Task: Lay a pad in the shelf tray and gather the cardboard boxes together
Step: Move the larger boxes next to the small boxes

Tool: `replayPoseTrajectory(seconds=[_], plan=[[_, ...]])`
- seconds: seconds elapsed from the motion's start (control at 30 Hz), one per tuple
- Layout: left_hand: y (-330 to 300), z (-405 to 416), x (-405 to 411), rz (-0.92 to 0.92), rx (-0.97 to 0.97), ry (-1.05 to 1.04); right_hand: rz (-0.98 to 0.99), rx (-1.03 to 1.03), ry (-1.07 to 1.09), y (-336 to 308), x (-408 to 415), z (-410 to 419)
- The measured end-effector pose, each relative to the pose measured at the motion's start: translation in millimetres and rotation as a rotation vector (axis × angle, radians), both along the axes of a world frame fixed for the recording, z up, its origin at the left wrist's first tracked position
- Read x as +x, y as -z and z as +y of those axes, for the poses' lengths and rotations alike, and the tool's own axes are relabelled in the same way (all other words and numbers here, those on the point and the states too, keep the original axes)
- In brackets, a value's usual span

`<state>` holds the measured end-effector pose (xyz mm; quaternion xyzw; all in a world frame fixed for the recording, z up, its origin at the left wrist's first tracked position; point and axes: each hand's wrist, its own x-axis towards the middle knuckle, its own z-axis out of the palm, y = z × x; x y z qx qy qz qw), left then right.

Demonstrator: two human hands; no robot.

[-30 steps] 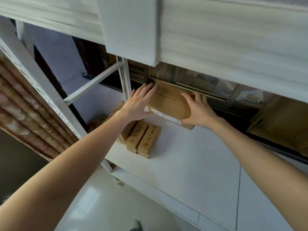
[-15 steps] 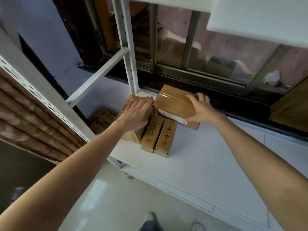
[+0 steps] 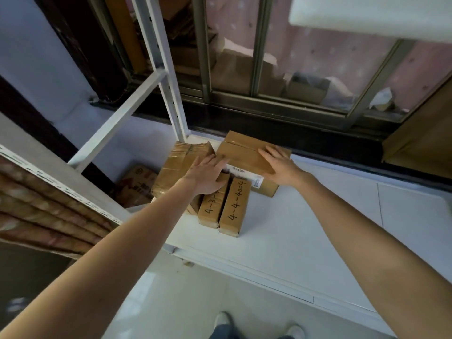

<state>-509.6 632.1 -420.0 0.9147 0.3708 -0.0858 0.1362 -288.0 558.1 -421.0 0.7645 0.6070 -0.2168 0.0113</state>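
Several brown cardboard boxes crowd the back left corner of the white shelf tray (image 3: 281, 241). A larger taped box (image 3: 242, 155) with a white label lies at the back. My right hand (image 3: 281, 167) lies flat on its top with straight fingers. A taped parcel (image 3: 178, 165) sits at the left. Two narrow boxes lie side by side in front, one marked 4-3 (image 3: 211, 209) and one marked 4-4-4004 (image 3: 234, 206). My left hand (image 3: 208, 174) rests flat across the parcel and the narrow box, fingers reaching the larger box.
A white shelf upright (image 3: 168, 89) and diagonal brace (image 3: 115, 121) stand behind the boxes. A window frame (image 3: 281, 104) runs along the back. A printed carton (image 3: 137, 184) lies below at the left. My shoes (image 3: 256, 326) show on the tiled floor.
The larger box has come down from its tilt and now lies flat at the back. My right hand moved from its right side onto its top. My left hand slid right toward it.
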Motion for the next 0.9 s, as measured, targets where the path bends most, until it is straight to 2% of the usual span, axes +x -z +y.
replayPoseTrajectory(seconds=[0.2,0.47,0.9], plan=[[-3,-5,5,-0.037,0.034,0.016,-0.061,0.005,-0.043,-2,-4,-6],[-32,-20,40,-0.095,0.152,0.062,-0.039,0.151,-0.009,-44,20,-47],[-94,-136,172,-0.178,0.224,0.229,-0.114,0.279,0.149,-115,143,-211]])
